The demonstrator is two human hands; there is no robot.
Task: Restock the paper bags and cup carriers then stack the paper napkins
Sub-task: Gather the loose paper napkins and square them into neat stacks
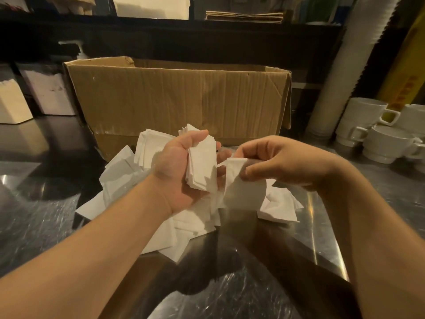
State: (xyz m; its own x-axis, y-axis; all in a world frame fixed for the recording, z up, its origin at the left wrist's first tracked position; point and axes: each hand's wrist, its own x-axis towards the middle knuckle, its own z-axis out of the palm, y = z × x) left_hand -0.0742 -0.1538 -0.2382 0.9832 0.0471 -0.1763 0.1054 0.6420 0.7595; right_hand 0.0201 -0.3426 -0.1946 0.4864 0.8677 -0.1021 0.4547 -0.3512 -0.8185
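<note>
Currently left hand (181, 171) grips one napkin stack (202, 166), white, folded, edges uneven. Right hand (276, 162) pinches one crumpled napkin (239, 180) over the loose pile (165, 231) on the steel counter (46, 215); one cardboard box (179, 97) behind.

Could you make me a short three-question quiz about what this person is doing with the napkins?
1. True or false: the left hand grips a neat stack of white paper napkins.
2. What does the right hand pinch? A) a single white napkin B) a white ceramic mug C) a brown paper bag
3. What stands directly behind the loose pile of white napkins on the shiny metal counter?

Key: 1. True. 2. A. 3. The open brown cardboard box.
</note>
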